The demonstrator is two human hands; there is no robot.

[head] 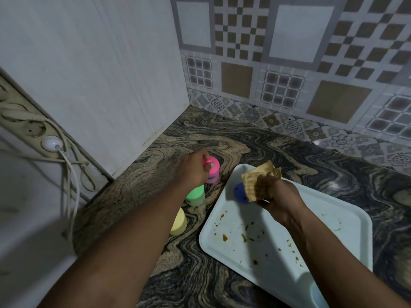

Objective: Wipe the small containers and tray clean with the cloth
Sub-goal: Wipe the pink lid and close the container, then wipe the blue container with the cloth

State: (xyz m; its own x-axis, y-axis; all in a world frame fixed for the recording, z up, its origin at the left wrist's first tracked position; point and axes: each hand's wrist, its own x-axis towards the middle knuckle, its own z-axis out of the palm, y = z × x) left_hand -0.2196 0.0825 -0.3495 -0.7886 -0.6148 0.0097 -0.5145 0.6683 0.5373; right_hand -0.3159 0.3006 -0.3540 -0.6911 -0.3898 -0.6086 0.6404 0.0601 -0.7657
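Note:
My left hand (195,168) grips the top of a pink container (213,172) standing on the marbled counter, left of the tray. A green container (196,195) and a yellow one (179,222) stand in a row nearer to me, partly hidden by my left arm. My right hand (279,196) holds a crumpled tan cloth (258,180) over the far end of the pale blue tray (333,221). A blue container (240,193) stands on the tray, partly behind the cloth. Brown and green food smears dot the tray's surface.
A white wall panel (100,74) borders the counter on the left, with a power strip (26,127) and white cable (71,185) beside it. Patterned tiles (289,63) back the counter (255,138). The tray overhangs toward the near right.

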